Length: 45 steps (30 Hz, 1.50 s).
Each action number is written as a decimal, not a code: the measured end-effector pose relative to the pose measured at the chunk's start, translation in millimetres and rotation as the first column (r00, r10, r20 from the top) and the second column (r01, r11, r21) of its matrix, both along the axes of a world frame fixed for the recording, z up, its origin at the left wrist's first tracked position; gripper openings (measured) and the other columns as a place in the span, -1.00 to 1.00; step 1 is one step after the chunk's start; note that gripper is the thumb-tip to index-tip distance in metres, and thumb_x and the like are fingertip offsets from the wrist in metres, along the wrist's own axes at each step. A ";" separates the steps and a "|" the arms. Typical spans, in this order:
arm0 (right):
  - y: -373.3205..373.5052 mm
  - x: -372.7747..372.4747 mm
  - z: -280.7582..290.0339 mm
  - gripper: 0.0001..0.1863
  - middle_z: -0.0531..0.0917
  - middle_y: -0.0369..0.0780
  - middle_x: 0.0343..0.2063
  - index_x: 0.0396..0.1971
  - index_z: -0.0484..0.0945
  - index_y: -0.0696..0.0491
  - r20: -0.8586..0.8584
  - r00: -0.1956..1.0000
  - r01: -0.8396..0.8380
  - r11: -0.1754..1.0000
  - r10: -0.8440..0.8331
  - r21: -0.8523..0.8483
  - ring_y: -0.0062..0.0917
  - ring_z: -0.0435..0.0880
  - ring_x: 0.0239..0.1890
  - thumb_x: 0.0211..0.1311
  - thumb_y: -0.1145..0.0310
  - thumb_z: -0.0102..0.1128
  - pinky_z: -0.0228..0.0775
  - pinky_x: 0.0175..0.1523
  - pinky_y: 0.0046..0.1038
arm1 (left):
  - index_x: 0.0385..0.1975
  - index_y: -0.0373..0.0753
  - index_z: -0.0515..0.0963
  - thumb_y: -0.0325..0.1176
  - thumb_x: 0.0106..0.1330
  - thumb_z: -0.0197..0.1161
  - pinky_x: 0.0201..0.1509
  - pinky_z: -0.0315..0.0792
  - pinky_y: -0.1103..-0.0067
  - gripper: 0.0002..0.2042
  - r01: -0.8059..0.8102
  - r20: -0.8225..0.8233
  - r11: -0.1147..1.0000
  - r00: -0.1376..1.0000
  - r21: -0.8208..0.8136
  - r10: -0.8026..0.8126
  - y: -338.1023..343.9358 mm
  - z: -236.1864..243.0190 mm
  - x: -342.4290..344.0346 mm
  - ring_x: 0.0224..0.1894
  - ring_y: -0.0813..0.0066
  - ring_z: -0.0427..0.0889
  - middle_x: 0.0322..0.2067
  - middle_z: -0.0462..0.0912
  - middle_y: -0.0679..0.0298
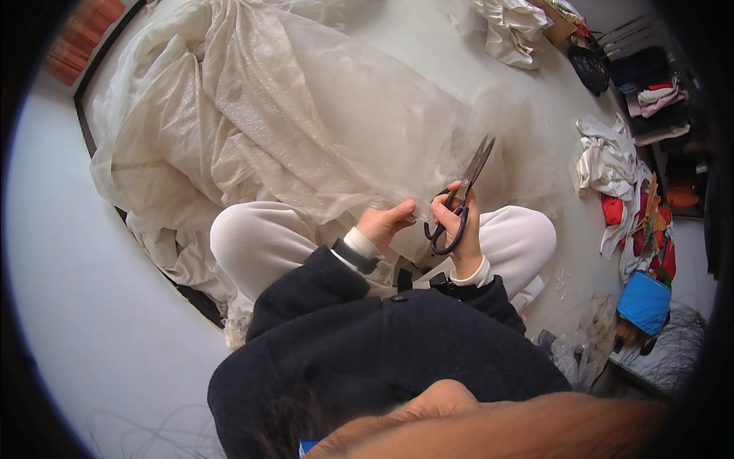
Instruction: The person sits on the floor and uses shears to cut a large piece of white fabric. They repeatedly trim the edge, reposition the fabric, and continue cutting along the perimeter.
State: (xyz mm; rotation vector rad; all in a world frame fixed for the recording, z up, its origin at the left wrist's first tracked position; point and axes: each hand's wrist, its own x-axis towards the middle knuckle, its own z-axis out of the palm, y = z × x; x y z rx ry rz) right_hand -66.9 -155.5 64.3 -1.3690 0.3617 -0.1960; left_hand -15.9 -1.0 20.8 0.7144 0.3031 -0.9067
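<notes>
Head view: two hands [382, 224], one pair of scissors [467, 181] in right hand [470, 233].

- The spread fabric [252, 115] lies before the seated person, reaching far forward and to the left.
- The left knee [252, 245] and right knee [527, 233] stand either side, at the fabric's near edge.
- Between the knees are both hands: the left hand [382, 226] at the fabric's near edge, the right hand [468, 222] just to its right.
- The scissors [477, 168] sit in the right hand, blades pointing forward and slightly right, above the fabric.
- Far forward and right, a cloth bundle [514, 34] lies on the floor [547, 88].
- On the person's right, well apart from the hands, is a garment pile [608, 161].
- A flat-sided item [644, 304] lies at that pile's near end.
</notes>
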 end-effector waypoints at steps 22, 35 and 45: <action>7.8 1.3 12.1 -0.65 0.49 -0.33 -0.52 -0.18 0.30 0.06 -0.096 0.995 -0.030 1.000 0.030 0.000 -0.71 0.44 -0.58 0.06 0.55 0.22 0.29 -0.47 -0.67 | -0.25 -0.30 0.56 -0.41 0.15 0.31 -0.08 0.42 0.50 -0.80 -0.016 -0.023 0.998 1.000 -0.068 0.015 4.7 6.6 -1.4 -0.15 0.41 0.56 -0.24 0.60 0.23; 10.7 0.7 6.0 -0.65 0.49 -0.36 -0.50 -0.18 0.31 0.05 0.072 0.997 0.017 0.970 0.001 -0.242 -0.74 0.43 -0.51 0.05 0.60 0.20 0.28 -0.41 -0.68 | -0.23 -0.27 0.56 -0.28 0.22 0.24 -0.16 0.38 0.58 -0.77 0.097 0.015 0.993 0.995 -0.068 -0.096 8.8 13.2 4.2 -0.17 0.51 0.54 -0.28 0.61 0.29; 6.7 0.2 9.1 -0.63 0.49 -0.35 -0.50 -0.16 0.31 0.06 0.007 1.000 0.027 0.988 -0.026 -0.150 -0.74 0.42 -0.52 0.04 0.59 0.21 0.27 -0.42 -0.69 | -0.25 -0.36 0.56 -0.36 0.14 0.32 -0.16 0.38 0.56 -0.76 0.054 0.050 0.998 0.997 -0.022 -0.052 3.9 16.2 2.2 -0.19 0.44 0.57 -0.30 0.62 0.19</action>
